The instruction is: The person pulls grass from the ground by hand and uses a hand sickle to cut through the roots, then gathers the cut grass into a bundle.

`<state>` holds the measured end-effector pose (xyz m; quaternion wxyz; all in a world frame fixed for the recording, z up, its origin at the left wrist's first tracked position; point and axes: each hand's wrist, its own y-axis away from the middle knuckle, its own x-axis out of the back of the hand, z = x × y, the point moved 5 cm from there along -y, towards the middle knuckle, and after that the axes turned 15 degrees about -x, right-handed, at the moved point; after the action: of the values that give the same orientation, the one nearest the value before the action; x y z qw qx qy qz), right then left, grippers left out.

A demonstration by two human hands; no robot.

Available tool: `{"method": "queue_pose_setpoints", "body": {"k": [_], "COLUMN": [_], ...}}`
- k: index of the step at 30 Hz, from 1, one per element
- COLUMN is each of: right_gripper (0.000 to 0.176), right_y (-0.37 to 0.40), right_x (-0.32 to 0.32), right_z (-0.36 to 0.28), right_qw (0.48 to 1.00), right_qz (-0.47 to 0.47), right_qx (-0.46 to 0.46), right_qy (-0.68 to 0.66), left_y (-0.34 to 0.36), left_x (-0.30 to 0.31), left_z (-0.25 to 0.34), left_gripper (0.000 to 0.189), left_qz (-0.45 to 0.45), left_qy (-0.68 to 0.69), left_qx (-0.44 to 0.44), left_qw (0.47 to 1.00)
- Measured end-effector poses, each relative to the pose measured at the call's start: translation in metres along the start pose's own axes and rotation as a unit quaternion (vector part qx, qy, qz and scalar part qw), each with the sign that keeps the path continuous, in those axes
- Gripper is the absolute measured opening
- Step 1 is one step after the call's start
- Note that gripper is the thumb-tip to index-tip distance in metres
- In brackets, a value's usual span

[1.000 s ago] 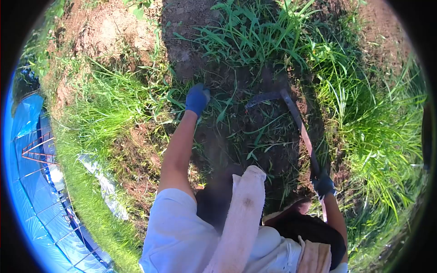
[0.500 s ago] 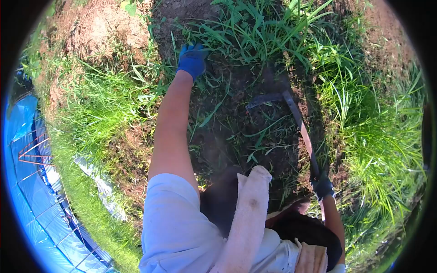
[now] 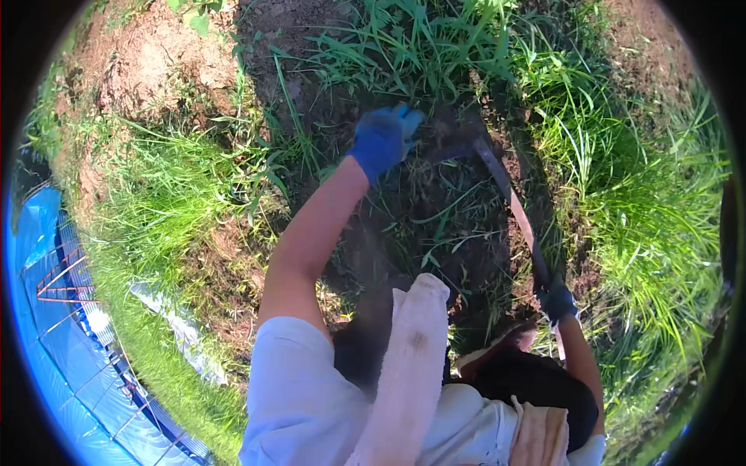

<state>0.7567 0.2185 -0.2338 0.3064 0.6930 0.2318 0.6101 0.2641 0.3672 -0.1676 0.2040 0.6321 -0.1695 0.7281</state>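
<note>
My left hand (image 3: 382, 138), in a blue glove, is over dark soil just below a clump of long green grass (image 3: 420, 54). Its fingers point right and are somewhat apart, with nothing visible held in them. My right hand (image 3: 556, 301), in a dark glove, is wrapped round the long handle of a hoe (image 3: 514, 208) at the lower right. The hoe's blade (image 3: 454, 151) lies at the soil to the right of my left hand, slightly blurred. Loose cut grass (image 3: 447, 221) is scattered over the shaded soil.
Grass (image 3: 167, 179) grows on the left and more grass (image 3: 645, 210) on the right. Blue sheeting (image 3: 85, 342) with a metal frame is at the far left, near a pale strip (image 3: 183, 330) on the grass. A light towel (image 3: 412, 349) hangs below my view.
My left hand has moved right and slightly down, away from the grass edge towards the hoe blade. The hoe blade has shifted slightly up and left; my right hand keeps its grip.
</note>
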Motion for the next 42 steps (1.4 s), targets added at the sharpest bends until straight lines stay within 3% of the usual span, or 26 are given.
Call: {"method": "queue_pose_setpoints", "body": {"k": [1,2,4,8,11,15,18,20,21,23,25,26,27,28,30,31,32,34,35,38,39,41,42], "right_gripper": [0.047,0.048,0.048,0.047,0.046,0.045,0.043,0.041,0.039,0.030,0.028,0.027,0.016,0.016,0.013,0.011,0.011,0.011,0.013,0.015,0.017,0.018,0.018], "right_y": [-0.002,-0.001,0.001,0.009,0.009,0.017,0.010,0.008,0.016,0.030,0.040,0.044,0.062,0.064,0.067,0.072,0.073,0.074,0.067,0.068,0.067,0.066,0.066], "right_x": [-0.003,0.002,0.006,0.012,0.013,0.021,0.014,0.009,0.012,0.010,-0.015,-0.023,-0.013,-0.019,-0.050,-0.054,-0.053,-0.056,-0.059,-0.046,-0.044,-0.054,-0.055], "right_z": [0.002,-0.001,-0.002,-0.011,-0.009,-0.014,-0.005,0.003,0.005,0.015,0.041,0.053,0.042,0.050,0.076,0.071,0.061,0.049,0.050,0.039,0.040,0.047,0.046], "right_qw": [1.000,1.000,0.999,0.998,0.996,0.994,0.994,0.994,0.995,0.984,0.973,0.959,0.922,0.923,0.865,0.850,0.851,0.842,0.887,0.897,0.942,0.916,0.887], "right_qz": [0.001,-0.007,-0.004,-0.010,-0.023,-0.020,-0.033,-0.039,-0.003,0.067,0.041,0.017,0.038,0.037,-0.065,-0.070,-0.068,-0.101,-0.068,-0.077,-0.041,-0.056,-0.071], "right_qx": [0.016,-0.026,-0.047,-0.043,-0.068,-0.077,-0.078,-0.085,-0.036,0.015,-0.003,-0.023,-0.059,-0.061,-0.145,-0.136,-0.134,-0.162,-0.122,-0.098,-0.045,-0.080,-0.112], "right_qy": [-0.006,0.011,0.011,-0.036,-0.055,-0.073,-0.066,-0.062,-0.098,-0.166,-0.225,-0.282,-0.381,-0.379,-0.476,-0.504,-0.504,-0.504,-0.441,-0.425,-0.331,-0.389,-0.442], "left_y": [-0.018,-0.028,-0.027,-0.030,-0.025,-0.016,-0.002,0.013,0.017,0.014,0.030,0.038,0.038,0.038,0.026,0.011,-0.006,-0.036,-0.047,-0.066,-0.066,-0.072,-0.076], "left_x": [0.004,0.007,0.018,0.002,0.004,-0.010,-0.031,-0.042,-0.056,-0.001,-0.011,-0.022,-0.026,-0.030,-0.022,0.001,0.020,0.015,0.005,-0.032,-0.032,-0.031,-0.036], "left_z": [-0.022,-0.037,-0.078,-0.103,-0.108,-0.118,-0.118,-0.104,-0.098,-0.030,0.043,0.056,0.070,0.079,0.033,0.018,0.002,-0.029,-0.038,-0.047,-0.044,-0.042,-0.048], "left_gripper": [0.051,0.051,0.046,0.053,0.052,0.044,0.036,0.029,0.025,0.023,0.015,0.015,0.015,0.017,0.020,0.023,0.026,0.028,0.028,0.032,0.031,0.029,0.029], "left_qz": [-0.031,-0.023,-0.005,-0.092,-0.119,-0.052,0.002,0.107,0.034,-0.003,-0.024,-0.024,-0.010,0.003,0.016,0.013,0.014,-0.046,-0.044,-0.112,-0.095,-0.076,-0.069], "left_qy": [-0.024,-0.026,-0.081,-0.094,0.060,0.027,0.080,0.161,0.124,0.303,0.231,0.232,0.245,0.258,0.185,0.075,-0.038,-0.124,-0.124,-0.064,-0.068,-0.073,-0.005], "left_qx": [0.061,0.063,0.262,0.269,0.365,0.331,0.332,0.315,0.248,0.306,0.150,0.153,0.100,0.045,0.113,0.124,0.132,0.138,0.136,0.116,0.095,0.072,0.106], "left_qw": [0.997,0.997,0.962,0.954,0.921,0.942,0.940,0.929,0.960,0.902,0.961,0.960,0.964,0.965,0.976,0.989,0.990,0.982,0.982,0.985,0.989,0.992,0.992]}}
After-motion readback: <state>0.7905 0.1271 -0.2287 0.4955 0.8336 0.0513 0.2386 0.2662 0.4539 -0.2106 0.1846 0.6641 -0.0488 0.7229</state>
